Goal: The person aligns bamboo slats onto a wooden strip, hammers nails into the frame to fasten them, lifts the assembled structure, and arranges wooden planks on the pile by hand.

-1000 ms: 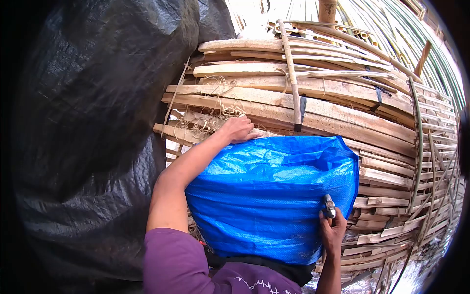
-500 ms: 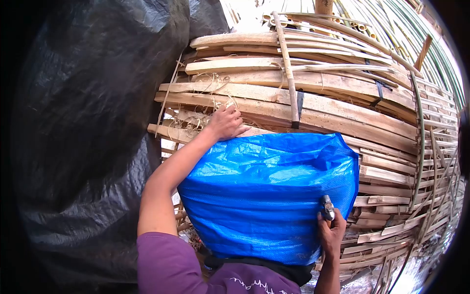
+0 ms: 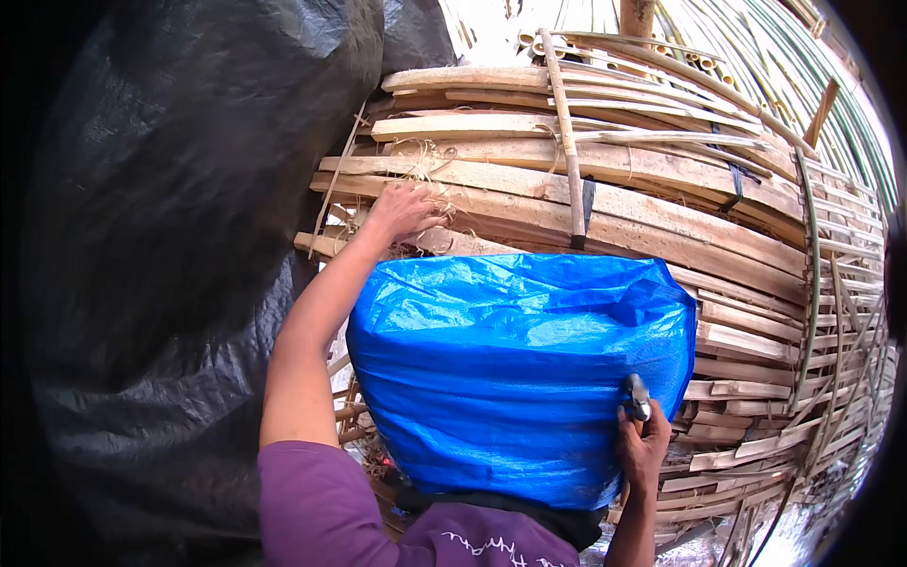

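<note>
My left hand (image 3: 404, 212) is over the left ends of the rough planks (image 3: 529, 210), fingers curled into a tangle of thin, pale wood shavings (image 3: 440, 200). Loose strands stick out around its fingers, and its fingertips are partly hidden among them. In front of my body, my right hand (image 3: 646, 444) is closed round a hammer (image 3: 637, 395), metal head up, most of the handle hidden by the hand. Behind the hammer spreads a blue plastic sheet (image 3: 510, 397), covering my lap and reaching the nearest planks.
A large black tarp (image 3: 179, 236) hangs along the left side. An upright wooden stick (image 3: 564, 142) crosses the stacked planks, with dark straps (image 3: 732, 184) near it. Split bamboo slats (image 3: 737, 454) are stacked at the lower right. Long bamboo poles (image 3: 803, 85) lie at the far right.
My left hand has shifted left along the planks, among the shavings. The right hand with the hammer stays nearly in place; the view has shifted slightly.
</note>
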Available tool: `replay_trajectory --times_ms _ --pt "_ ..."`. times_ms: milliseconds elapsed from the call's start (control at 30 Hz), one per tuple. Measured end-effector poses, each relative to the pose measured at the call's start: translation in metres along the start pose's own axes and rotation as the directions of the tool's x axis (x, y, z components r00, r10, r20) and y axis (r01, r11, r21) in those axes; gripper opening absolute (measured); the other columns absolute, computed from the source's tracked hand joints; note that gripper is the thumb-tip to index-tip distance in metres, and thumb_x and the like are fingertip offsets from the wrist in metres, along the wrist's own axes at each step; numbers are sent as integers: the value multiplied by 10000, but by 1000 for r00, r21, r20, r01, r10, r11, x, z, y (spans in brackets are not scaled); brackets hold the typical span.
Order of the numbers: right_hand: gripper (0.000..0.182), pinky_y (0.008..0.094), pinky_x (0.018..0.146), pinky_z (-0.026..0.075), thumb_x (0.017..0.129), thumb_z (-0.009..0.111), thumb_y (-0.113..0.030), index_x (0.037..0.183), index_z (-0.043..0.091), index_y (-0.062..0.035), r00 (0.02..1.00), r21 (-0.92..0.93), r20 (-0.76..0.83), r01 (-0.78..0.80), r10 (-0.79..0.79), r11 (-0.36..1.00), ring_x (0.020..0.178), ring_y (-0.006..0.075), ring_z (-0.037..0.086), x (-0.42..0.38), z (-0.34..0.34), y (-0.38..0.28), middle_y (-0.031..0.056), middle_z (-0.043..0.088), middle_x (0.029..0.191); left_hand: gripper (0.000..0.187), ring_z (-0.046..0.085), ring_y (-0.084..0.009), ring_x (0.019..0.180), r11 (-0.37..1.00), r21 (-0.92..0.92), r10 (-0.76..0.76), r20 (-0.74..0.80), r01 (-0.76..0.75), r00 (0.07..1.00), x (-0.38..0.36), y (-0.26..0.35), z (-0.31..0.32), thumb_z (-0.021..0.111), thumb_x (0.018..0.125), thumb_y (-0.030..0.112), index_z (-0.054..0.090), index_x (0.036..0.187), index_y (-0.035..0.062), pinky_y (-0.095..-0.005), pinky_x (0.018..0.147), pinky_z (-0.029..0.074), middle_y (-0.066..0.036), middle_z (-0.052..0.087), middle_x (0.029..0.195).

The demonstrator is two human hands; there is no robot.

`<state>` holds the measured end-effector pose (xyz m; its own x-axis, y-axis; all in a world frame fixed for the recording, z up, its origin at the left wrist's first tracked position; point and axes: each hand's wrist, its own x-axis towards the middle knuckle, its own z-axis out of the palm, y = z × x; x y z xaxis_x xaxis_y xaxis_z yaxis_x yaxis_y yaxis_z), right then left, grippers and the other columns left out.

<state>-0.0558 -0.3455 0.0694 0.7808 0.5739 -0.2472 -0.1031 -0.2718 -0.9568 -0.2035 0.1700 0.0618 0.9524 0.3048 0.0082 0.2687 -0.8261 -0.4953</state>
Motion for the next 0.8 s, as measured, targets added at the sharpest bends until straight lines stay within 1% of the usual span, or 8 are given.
replay_trajectory --times_ms 100,233,367,467,600,667,733,800 --pt "87 200 520 304 853 679 -47 895 607 -21 1000 -7 -1 -8 8 1000 610 13 382 -1 -1 2 -79 488 664 377 602 -227 1066 964 84 -263 176 252 949 -34 -45 3 521 913 471 730 938 158 -474 864 486 -23 634 1117" --pt "90 199 520 305 854 681 -57 891 604 -26 999 43 9 -36 36 998 611 11 387 1 -2 10 -79 497 672 438 583 -274 1139 403 -49 -772 518 914 368 -77 -82 -11 617 852 434 690 1116 92 -477 934 465 -133 608 1256" --pt "88 201 517 305 857 678 -61 888 602 -32 999 63 15 -39 38 997 607 10 385 2 -2 11 -83 490 666 404 663 -259 878 397 -109 -728 568 911 385 -123 -129 85 629 845 436 734 1016 85 -420 748 518 -169 691 1039" --pt "84 202 514 304 859 675 -62 883 598 -36 998 52 20 -60 59 997 602 8 383 1 -1 7 -87 479 658 353 466 -163 464 -88 -463 -689 668 882 281 -108 -117 43 657 832 393 755 721 72 -341 432 387 -62 567 550" --pt "83 202 509 295 860 673 -65 875 595 -39 997 52 17 -81 80 995 594 6 372 -1 -1 1 -90 471 653 316 603 -216 730 -340 -757 -788 553 558 270 -67 -119 18 613 858 307 690 1043 63 -370 648 473 -103 662 883" --pt "83 202 507 293 860 672 -65 877 596 -39 994 64 16 -105 104 992 591 6 369 0 2 1 -90 470 655 277 610 -266 855 -31 -918 -999 44 396 24 -46 -133 30 579 863 241 613 1071 61 -394 759 476 -127 631 1039" --pt "89 202 510 293 859 676 -71 882 597 -39 999 40 4 -32 32 999 595 6 366 2 -1 11 -88 468 658 140 632 -273 879 452 -787 -870 -285 420 403 -18 -75 -30 563 875 154 586 962 46 -393 779 493 -146 643 937" --pt "102 193 461 290 870 667 -59 929 583 -58 1000 10 21 2 -2 1000 533 5 378 5 -6 21 -86 458 636 224 639 -265 975 372 -868 -440 147 329 886 -6 -27 -54 590 894 197 639 1048 43 -375 846 496 -156 672 1017"
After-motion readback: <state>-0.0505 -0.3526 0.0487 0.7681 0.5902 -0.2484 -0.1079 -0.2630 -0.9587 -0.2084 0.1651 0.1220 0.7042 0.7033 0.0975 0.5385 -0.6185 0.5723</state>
